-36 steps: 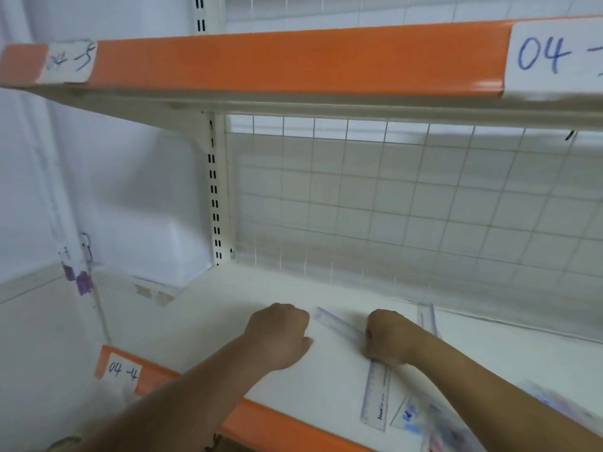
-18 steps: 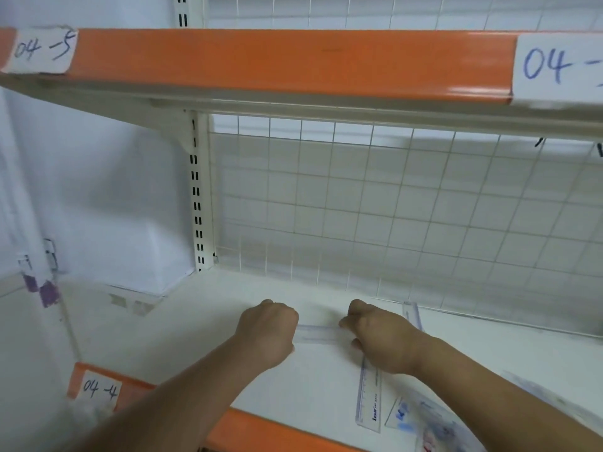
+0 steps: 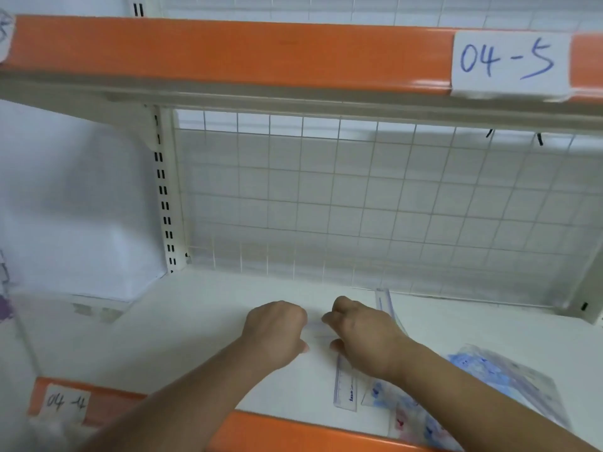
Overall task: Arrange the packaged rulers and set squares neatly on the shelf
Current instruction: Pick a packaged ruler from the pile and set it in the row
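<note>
My left hand (image 3: pixel 275 331) and my right hand (image 3: pixel 362 334) sit close together on the white shelf (image 3: pixel 202 340), fingers curled, each gripping an end of a clear ruler (image 3: pixel 318 328) that shows faintly in the gap between them. A second clear ruler (image 3: pixel 345 388) lies lengthways on the shelf, running under my right wrist. Another clear ruler's end (image 3: pixel 384 303) sticks out behind my right hand near the wire back. Packaged set squares with blue print (image 3: pixel 502 380) lie in a loose pile at the right.
A wire grid panel (image 3: pixel 359 203) closes the back of the shelf. The upper shelf's orange edge (image 3: pixel 228 53) hangs overhead with a label "04-5" (image 3: pixel 507 62). The lower orange front edge (image 3: pixel 293 432) carries a label "04-4" (image 3: pixel 65 402).
Both hands have moved closer together on the clear ruler, which has turned from slanted to crosswise. The camera view has shifted to the left.
</note>
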A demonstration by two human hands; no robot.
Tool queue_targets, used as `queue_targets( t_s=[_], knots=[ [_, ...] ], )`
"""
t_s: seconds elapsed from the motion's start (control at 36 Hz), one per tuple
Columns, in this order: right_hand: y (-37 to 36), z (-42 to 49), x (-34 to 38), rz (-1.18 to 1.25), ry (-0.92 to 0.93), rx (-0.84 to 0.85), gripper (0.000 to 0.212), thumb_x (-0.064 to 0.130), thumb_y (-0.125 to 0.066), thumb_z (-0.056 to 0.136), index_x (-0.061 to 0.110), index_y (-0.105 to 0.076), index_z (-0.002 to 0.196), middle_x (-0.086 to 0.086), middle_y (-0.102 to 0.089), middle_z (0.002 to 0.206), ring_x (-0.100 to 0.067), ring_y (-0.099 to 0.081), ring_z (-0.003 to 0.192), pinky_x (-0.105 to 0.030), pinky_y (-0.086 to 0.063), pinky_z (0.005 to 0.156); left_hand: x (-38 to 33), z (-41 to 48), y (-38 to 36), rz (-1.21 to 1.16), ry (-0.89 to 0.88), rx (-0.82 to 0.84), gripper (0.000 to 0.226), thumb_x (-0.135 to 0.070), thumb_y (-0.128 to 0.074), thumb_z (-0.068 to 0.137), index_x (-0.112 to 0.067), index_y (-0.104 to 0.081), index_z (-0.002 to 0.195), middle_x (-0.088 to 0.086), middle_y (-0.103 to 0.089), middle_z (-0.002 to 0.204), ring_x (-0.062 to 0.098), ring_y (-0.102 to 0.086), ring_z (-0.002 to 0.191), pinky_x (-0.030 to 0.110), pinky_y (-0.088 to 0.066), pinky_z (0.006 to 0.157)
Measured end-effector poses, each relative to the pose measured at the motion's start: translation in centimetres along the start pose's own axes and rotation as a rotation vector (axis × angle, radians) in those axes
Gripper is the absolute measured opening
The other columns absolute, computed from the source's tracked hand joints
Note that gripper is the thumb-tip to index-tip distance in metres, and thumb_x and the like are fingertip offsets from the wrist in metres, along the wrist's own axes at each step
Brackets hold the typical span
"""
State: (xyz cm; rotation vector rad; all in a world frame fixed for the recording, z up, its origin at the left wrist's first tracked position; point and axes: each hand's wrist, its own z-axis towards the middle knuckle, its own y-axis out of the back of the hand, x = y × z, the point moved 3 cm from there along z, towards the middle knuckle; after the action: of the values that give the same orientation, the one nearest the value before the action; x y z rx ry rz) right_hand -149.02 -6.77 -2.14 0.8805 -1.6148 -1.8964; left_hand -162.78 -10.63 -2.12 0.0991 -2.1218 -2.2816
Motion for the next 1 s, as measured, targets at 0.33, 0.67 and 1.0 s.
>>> queue_targets(
  t_s=[0.33, 0.67, 1.0],
  knots=[
    [-0.3, -4.8, -4.2, -0.016, -0.19, 0.015, 0.036, 0.024, -0.049, 0.097, 0.015, -0.046, 0.131, -0.003, -0.043, 0.126, -0.023, -0.05, 0.111, -0.033, -0.05, 0.079, -3.0, 0.9, -0.8, 0.004, -0.055, 0.074, 0.043, -0.038, -0.063, 0.089, -0.019, -0.052, 0.127, 0.001, -0.06, 0.124, 0.022, -0.056, 0.115, 0.032, -0.044, 0.086],
    [0.1, -10.2, -8.2, -0.038, -0.3, -0.003, 0.034, 0.02, -0.05, 0.096, 0.015, -0.049, 0.13, -0.004, -0.046, 0.124, -0.023, -0.051, 0.107, -0.036, -0.052, 0.079, -8.8, 0.9, -0.5, -0.016, -0.127, 0.096, 0.027, -0.038, -0.053, 0.094, -0.021, -0.057, 0.115, -0.002, -0.061, 0.115, 0.019, -0.058, 0.107, 0.028, -0.043, 0.08],
    [0.3, -19.7, -15.1, -0.048, -0.386, 0.002, 0.026, 0.02, -0.048, 0.095, 0.013, -0.051, 0.12, -0.005, -0.045, 0.119, -0.025, -0.048, 0.108, -0.028, -0.038, 0.067, -19.9, 0.1, 0.6, 0.001, -0.209, 0.054, 0.027, -0.032, -0.05, 0.094, -0.016, -0.059, 0.115, 0.005, -0.062, 0.118, 0.024, -0.059, 0.107, 0.027, -0.042, 0.076]
  ],
)
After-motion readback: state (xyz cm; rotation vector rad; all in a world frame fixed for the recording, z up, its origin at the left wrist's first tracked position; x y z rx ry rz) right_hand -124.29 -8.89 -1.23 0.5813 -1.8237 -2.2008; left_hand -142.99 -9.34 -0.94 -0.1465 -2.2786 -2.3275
